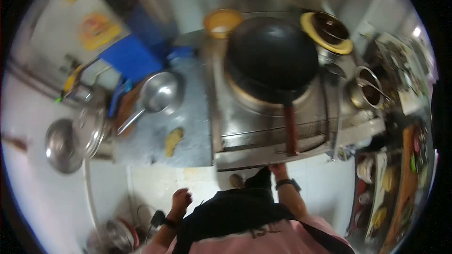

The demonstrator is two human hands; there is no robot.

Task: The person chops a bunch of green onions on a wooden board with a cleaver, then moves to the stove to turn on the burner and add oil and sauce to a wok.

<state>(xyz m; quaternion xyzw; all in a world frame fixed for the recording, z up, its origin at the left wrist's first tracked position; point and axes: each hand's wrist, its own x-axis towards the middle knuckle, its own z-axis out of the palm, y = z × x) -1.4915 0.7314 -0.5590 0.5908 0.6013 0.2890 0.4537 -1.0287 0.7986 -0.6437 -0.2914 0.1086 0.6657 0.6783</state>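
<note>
My left hand (181, 200) hangs in the air below the steel table, with loosely bent fingers and nothing visible in it. Close under the stove's front edge is my right hand (278, 170); that edge hides its fingers, so what they touch does not show. Above it, a large black wok (272, 54) sits on the burner of the steel stove (245, 127). The wok's reddish-brown handle (291, 129) points toward me and reaches over the front edge.
Left of the stove, the steel table (195, 113) bears a metal ladle-like pan (161, 93) and a crumpled yellowish cloth (173, 142). Behind stand an orange bowl (222, 21) and a yellow-rimmed pot (348, 47). A metal pot (368, 89) with utensils and a cluttered shelf (407, 160) are right.
</note>
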